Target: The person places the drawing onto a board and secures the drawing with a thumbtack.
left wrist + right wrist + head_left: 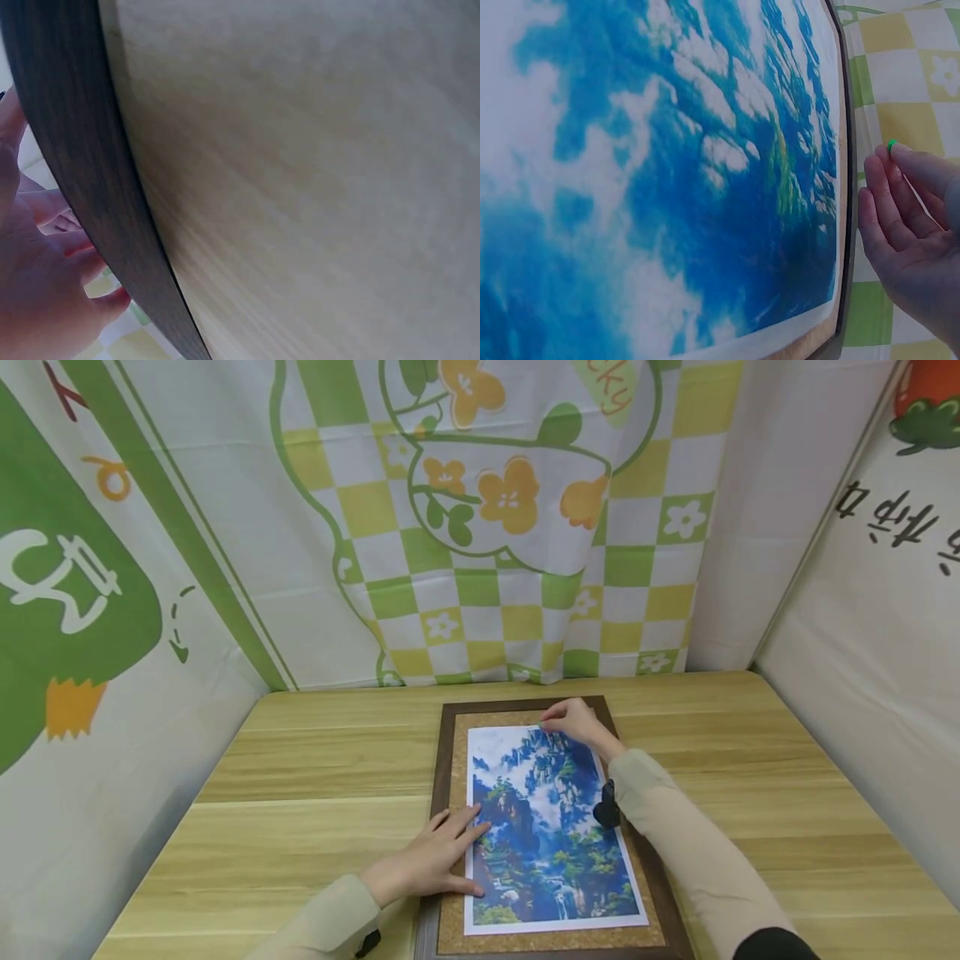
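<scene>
A printed landscape picture (555, 827) of blue mountains and green trees lies on a brown-framed cork board (459, 777). My left hand (431, 860) rests with spread fingers on the picture's left edge; in the left wrist view that hand (45, 277) shows beyond the dark frame (82, 135). At the picture's top edge is my right hand (577, 725). In the right wrist view, the right hand (915, 214) pinches a small green push pin (892, 144) between thumb and forefinger. Only a bit of green shows; its point is hidden.
The board lies on a wood-grain table (322, 793), with table surface on both sides. Behind the table hangs a checked green and yellow curtain (510, 627). Printed white cloth walls (885, 677) stand at the left and right.
</scene>
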Tool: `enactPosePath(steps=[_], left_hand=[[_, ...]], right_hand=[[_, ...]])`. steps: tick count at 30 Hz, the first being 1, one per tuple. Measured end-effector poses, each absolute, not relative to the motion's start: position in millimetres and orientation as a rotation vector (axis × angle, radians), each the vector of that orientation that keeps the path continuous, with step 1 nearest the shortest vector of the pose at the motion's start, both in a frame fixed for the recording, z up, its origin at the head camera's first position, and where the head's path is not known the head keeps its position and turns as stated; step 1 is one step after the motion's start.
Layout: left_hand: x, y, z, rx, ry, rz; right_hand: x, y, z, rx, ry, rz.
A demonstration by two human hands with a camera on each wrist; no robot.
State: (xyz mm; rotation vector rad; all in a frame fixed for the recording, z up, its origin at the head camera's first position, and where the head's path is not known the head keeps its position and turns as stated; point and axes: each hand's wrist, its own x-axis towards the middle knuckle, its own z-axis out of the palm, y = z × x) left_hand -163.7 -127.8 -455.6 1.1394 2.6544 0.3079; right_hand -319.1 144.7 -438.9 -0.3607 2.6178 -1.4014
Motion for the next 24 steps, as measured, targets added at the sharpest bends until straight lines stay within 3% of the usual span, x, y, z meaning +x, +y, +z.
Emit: enactPosePath(steps=[16,19,24], left_hand=[[-166,-129,-457,1.149,2.615,0.366],[-166,-129,-457,1.146,2.613,0.356],[-167,-128,-456,1.156,2.61,0.357]], right_hand=[[-331,123,-459,-0.268,2.581,-1.535],[-365,130,-501,-0.372,2.59,-1.579],[-405,135,-549,-0.28,2.593,-1.551]])
